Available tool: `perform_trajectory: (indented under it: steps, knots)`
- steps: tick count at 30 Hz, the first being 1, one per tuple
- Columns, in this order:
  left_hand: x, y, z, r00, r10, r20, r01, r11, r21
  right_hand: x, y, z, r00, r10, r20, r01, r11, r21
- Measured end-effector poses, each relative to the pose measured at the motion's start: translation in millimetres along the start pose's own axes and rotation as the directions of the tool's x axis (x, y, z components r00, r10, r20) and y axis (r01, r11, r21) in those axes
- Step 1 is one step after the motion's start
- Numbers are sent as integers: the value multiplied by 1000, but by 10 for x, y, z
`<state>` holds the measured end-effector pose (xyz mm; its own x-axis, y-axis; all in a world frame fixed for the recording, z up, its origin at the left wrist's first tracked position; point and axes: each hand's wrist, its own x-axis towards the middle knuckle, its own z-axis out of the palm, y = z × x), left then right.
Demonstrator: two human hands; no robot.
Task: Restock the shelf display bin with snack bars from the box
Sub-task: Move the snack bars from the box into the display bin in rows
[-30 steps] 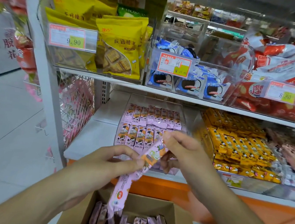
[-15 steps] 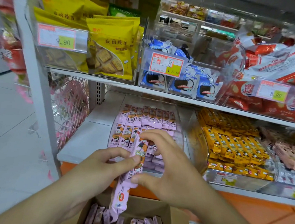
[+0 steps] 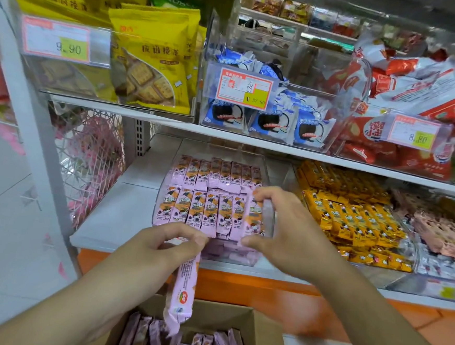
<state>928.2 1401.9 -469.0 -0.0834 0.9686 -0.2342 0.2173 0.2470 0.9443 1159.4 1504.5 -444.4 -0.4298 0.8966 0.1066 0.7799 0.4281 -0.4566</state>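
Fingers (image 3: pixel 260 195) around bar (image 3: pixel 254 218) (right hand (image 3: pixel 292 232))

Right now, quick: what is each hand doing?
Left hand: fingers pinch the top of a pink snack bar hanging over the box.
Right hand: fingers and thumb hold another pink bar at the bin's front row.

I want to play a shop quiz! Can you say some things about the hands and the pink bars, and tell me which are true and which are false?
1. The right hand is putting a pink bar in the bin. True.
2. The left hand holds nothing. False: it grips another bar.
3. The box is empty. False: more bars lie inside.
4. Yellow bars sit right of the bin. True.
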Motion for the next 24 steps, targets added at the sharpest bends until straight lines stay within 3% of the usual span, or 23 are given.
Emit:
perform_trajectory:
  steps: [5, 9, 13, 18, 24]
  knots:
    - [27, -76, -51, 999, -9, 50, 10, 1000, -21, 355, 382, 108, 994, 102, 44, -93, 980, -178]
    - [61, -116, -89, 999, -11, 53, 13, 1000, -22, 508, 423, 225, 982, 154, 108, -140, 982, -125]
    - [94, -186, -122, 997, -17, 77, 16, 1000, 10, 517, 477, 255, 985, 117, 125, -101, 987, -128]
    - [99, -176, -114, 997, -39, 70, 38, 999, 20, 494, 579, 314, 996, -40, 86, 56, 979, -197]
    - [5, -85, -105, 999, -12, 36, 12, 1000, 2, 323, 588, 262, 999, -32, 12, 33, 992, -121]
